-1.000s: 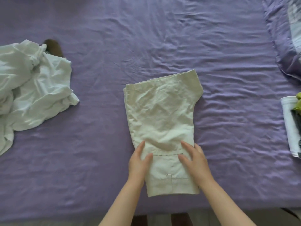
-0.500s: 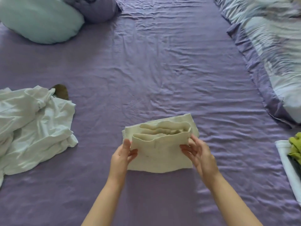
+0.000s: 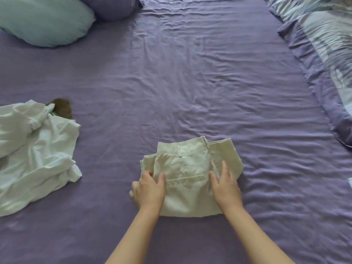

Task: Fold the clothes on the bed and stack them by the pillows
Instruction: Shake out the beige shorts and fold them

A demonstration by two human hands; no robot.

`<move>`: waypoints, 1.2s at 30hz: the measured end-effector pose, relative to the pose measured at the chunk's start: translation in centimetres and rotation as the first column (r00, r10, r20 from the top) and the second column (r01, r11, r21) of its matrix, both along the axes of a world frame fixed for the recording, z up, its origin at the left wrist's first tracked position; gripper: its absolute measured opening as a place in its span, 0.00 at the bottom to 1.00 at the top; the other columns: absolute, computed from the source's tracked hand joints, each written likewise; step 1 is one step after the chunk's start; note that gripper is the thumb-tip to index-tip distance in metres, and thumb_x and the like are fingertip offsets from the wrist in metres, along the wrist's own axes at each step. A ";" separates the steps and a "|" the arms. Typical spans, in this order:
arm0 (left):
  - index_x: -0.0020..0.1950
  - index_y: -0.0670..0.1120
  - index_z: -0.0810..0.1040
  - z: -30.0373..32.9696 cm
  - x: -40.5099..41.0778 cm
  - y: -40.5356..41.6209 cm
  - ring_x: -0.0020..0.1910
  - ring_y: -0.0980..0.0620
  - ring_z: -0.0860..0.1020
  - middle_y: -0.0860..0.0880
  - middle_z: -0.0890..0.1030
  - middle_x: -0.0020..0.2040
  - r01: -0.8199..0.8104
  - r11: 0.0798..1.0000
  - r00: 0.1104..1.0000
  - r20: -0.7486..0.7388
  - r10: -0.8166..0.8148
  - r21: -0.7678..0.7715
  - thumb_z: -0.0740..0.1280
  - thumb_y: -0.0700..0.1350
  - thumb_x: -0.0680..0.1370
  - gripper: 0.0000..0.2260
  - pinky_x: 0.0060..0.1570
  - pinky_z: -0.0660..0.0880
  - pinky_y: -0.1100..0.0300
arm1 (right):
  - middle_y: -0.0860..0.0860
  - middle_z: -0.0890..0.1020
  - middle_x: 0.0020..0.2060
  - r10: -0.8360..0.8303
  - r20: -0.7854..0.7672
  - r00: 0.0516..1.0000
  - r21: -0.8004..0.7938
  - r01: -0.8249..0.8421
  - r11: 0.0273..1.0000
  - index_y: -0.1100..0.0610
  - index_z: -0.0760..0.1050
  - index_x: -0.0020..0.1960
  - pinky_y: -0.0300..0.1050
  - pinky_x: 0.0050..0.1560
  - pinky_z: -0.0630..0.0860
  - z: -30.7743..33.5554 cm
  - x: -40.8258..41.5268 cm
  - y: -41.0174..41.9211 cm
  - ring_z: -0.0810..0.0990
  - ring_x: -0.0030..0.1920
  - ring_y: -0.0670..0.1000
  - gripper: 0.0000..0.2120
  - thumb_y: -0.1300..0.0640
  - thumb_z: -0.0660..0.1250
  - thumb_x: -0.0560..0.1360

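Observation:
Cream shorts point(image 3: 187, 168) lie folded in half on the purple bed sheet point(image 3: 190, 82), waistband at the far edge and back pocket facing up. My left hand point(image 3: 149, 189) presses flat on the left side of the fold, fingers straight. My right hand point(image 3: 225, 187) presses flat on the right side, fingers spread. A crumpled white garment point(image 3: 36, 155) lies unfolded at the left, with a brown item point(image 3: 62, 108) showing behind it. A pale blue pillow point(image 3: 42, 20) and a purple pillow point(image 3: 112, 6) sit at the far left.
A patterned blue and purple duvet point(image 3: 323, 44) runs along the right side of the bed. A white corner of something point(image 3: 350, 181) shows at the right edge. Bare sheet stretches between the shorts and the pillows.
The shorts lay at full length, then both hands lifted the near end and folded it over the far half. Now the hands press flat on the folded bundle.

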State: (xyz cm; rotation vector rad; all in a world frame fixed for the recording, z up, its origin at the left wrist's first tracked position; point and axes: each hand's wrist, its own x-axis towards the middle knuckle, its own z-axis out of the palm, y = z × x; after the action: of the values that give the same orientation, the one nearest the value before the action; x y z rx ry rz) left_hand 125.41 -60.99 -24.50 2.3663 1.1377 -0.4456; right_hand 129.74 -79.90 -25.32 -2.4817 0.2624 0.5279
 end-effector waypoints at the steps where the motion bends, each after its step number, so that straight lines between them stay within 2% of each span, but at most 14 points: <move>1: 0.59 0.45 0.74 -0.2 -0.2 0.3 0.58 0.43 0.71 0.45 0.79 0.56 0.017 1.000 1.000 0.013 -0.017 0.006 0.58 0.58 0.79 0.19 0.57 0.66 0.50 | 0.55 0.67 0.70 0.028 -0.019 0.999 -0.033 -0.029 0.999 0.52 0.50 0.76 0.52 0.59 0.67 -0.2 -0.1 -0.2 0.69 0.67 0.58 0.27 0.47 0.55 0.80; 5: 0.49 0.47 0.72 -0.3 -2.1 0.6 0.46 0.47 0.74 0.48 0.78 0.48 -0.010 0.992 0.975 0.217 0.037 -0.123 0.58 0.56 0.80 0.13 0.42 0.69 0.52 | 0.51 0.72 0.67 0.038 0.109 0.993 0.010 -0.039 0.999 0.46 0.58 0.74 0.51 0.48 0.72 -0.4 -1.3 -1.6 0.74 0.60 0.57 0.23 0.52 0.56 0.80; 7: 0.50 0.49 0.71 -0.5 -2.9 0.5 0.46 0.48 0.73 0.49 0.77 0.49 0.002 0.997 0.982 0.191 0.013 -0.078 0.59 0.57 0.79 0.12 0.40 0.66 0.55 | 0.51 0.73 0.64 0.058 0.144 0.988 -0.021 -0.056 0.998 0.47 0.62 0.73 0.52 0.48 0.75 -0.6 -2.0 -2.0 0.75 0.59 0.57 0.21 0.53 0.57 0.80; 10: 0.60 0.48 0.73 -0.9 -3.7 -0.2 0.56 0.45 0.74 0.46 0.76 0.58 0.056 0.996 0.980 0.189 -0.067 0.066 0.64 0.53 0.78 0.14 0.49 0.72 0.51 | 0.57 0.75 0.59 0.074 0.211 0.975 -0.100 -0.054 0.994 0.53 0.69 0.69 0.57 0.48 0.76 -0.7 -2.7 -1.7 0.75 0.55 0.62 0.20 0.59 0.63 0.78; 12: 0.67 0.48 0.74 -1.2 -3.6 -1.1 0.64 0.41 0.72 0.43 0.74 0.66 0.265 0.927 0.880 0.326 -0.346 0.266 0.67 0.50 0.77 0.19 0.62 0.69 0.44 | 0.60 0.75 0.62 0.234 0.368 0.900 -0.173 -0.181 0.968 0.54 0.73 0.67 0.60 0.54 0.75 -0.8 -2.9 -0.7 0.73 0.60 0.62 0.20 0.56 0.67 0.75; 14: 0.72 0.55 0.67 -1.8 -3.3 -1.7 0.73 0.42 0.60 0.46 0.65 0.74 0.504 0.789 0.748 0.280 -0.602 0.351 0.58 0.57 0.78 0.22 0.71 0.55 0.39 | 0.58 0.67 0.71 0.459 0.323 0.827 -0.256 -0.391 0.884 0.48 0.70 0.69 0.62 0.63 0.66 -1.2 -2.8 0.3 0.61 0.71 0.58 0.21 0.45 0.56 0.78; 15: 0.74 0.59 0.60 -2.3 -3.1 -1.5 0.76 0.44 0.50 0.48 0.56 0.77 0.569 0.759 0.745 0.194 -0.639 0.316 0.52 0.61 0.79 0.24 0.72 0.46 0.38 | 0.55 0.59 0.75 0.537 0.227 0.812 -0.296 -0.468 0.833 0.44 0.64 0.72 0.63 0.68 0.58 -1.7 -2.8 0.6 0.53 0.75 0.57 0.25 0.40 0.48 0.78; 18: 0.74 0.65 0.37 -5.1 -3.0 -0.4 0.73 0.49 0.27 0.54 0.26 0.72 0.455 0.879 0.889 -0.015 -0.458 0.142 0.40 0.67 0.77 0.27 0.70 0.34 0.38 | 0.46 0.29 0.72 0.599 0.039 0.800 -0.370 -0.545 0.752 0.38 0.39 0.73 0.63 0.69 0.33 -4.4 -2.4 0.5 0.32 0.73 0.57 0.30 0.33 0.29 0.72; 20: 0.71 0.65 0.30 -6.1 -3.0 -0.2 0.72 0.49 0.27 0.54 0.22 0.69 0.409 0.902 0.912 -0.055 -0.406 0.134 0.40 0.67 0.76 0.28 0.71 0.35 0.38 | 0.49 0.34 0.74 0.602 0.056 0.796 -0.384 -0.540 0.749 0.40 0.43 0.74 0.65 0.69 0.34 -4.9 -2.2 0.7 0.34 0.74 0.60 0.29 0.34 0.32 0.74; 23: 0.76 0.57 0.35 -5.2 -3.1 -0.7 0.76 0.44 0.41 0.47 0.33 0.77 0.270 0.954 0.955 0.089 -0.282 0.127 0.54 0.66 0.77 0.36 0.73 0.45 0.44 | 0.59 0.55 0.75 0.408 0.247 0.879 -0.376 -0.301 0.876 0.49 0.58 0.74 0.68 0.69 0.52 -4.1 -2.8 0.7 0.55 0.74 0.63 0.32 0.37 0.55 0.75; 25: 0.78 0.49 0.44 -4.1 -2.7 -0.4 0.73 0.40 0.57 0.40 0.50 0.77 -0.016 0.999 0.971 0.237 0.007 0.037 0.65 0.61 0.74 0.42 0.69 0.58 0.46 | 0.63 0.52 0.75 0.047 0.209 0.977 -0.235 0.004 0.972 0.54 0.51 0.76 0.61 0.71 0.53 -3.4 -3.1 0.1 0.54 0.75 0.62 0.46 0.34 0.65 0.68; 28: 0.77 0.45 0.50 -3.0 -1.6 0.8 0.67 0.39 0.67 0.39 0.62 0.72 -0.306 0.920 0.911 0.204 0.358 -0.245 0.72 0.55 0.71 0.43 0.62 0.66 0.48 | 0.63 0.55 0.74 -0.240 0.065 0.969 -0.083 0.245 0.966 0.59 0.44 0.77 0.55 0.67 0.60 -2.5 -3.1 0.0 0.59 0.72 0.62 0.58 0.36 0.73 0.62; 32: 0.65 0.42 0.69 -2.1 -0.7 1.5 0.57 0.43 0.77 0.43 0.78 0.60 -0.387 0.727 0.838 0.111 0.534 -0.567 0.74 0.50 0.71 0.28 0.60 0.73 0.47 | 0.60 0.62 0.73 -0.292 0.040 0.955 0.133 0.285 0.949 0.58 0.41 0.77 0.52 0.65 0.65 -1.5 -1.7 -0.1 0.66 0.69 0.60 0.56 0.51 0.78 0.64; 36: 0.48 0.49 0.74 0.0 -1.5 0.8 0.49 0.46 0.79 0.49 0.81 0.47 -0.244 0.810 0.869 0.251 0.427 -0.534 0.70 0.49 0.75 0.07 0.53 0.76 0.49 | 0.53 0.63 0.74 -0.157 0.152 0.976 0.155 0.134 0.979 0.53 0.43 0.77 0.47 0.61 0.68 0.4 -2.0 -0.5 0.70 0.67 0.57 0.48 0.59 0.73 0.70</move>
State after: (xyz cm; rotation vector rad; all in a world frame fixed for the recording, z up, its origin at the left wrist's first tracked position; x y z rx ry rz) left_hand 123.94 -60.24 -24.46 1.6662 1.0887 -0.1323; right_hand 127.76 -80.44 -24.88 -2.3270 0.3265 0.2703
